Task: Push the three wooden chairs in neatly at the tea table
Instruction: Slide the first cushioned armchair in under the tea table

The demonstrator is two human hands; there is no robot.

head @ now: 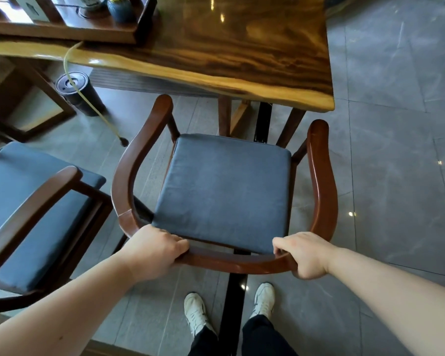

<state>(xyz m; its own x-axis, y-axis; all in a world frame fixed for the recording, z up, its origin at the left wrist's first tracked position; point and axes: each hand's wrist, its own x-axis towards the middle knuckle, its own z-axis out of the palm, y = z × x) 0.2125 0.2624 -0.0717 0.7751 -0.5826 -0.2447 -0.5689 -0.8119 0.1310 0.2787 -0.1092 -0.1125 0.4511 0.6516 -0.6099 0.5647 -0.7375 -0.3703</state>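
A wooden armchair [129, 170] with a curved back rail and a dark blue seat cushion stands in front of me, facing the glossy wooden tea table [242, 47]. Its front edge sits just short of the table's near edge. My left hand [154, 249] grips the back rail on the left. My right hand [306, 255] grips the same rail on the right. A second wooden chair [34, 199] with a blue cushion stands at the left, angled and away from the table. No third chair is clearly in view.
A black cylindrical bin [77, 92] with a yellowish hose [93, 109] running into it stands under the table at left. A wooden tray with vases [121, 9] lies on the table's far left. Table legs [262, 122] are beyond the seat. My feet [195, 312] stand on grey tiles.
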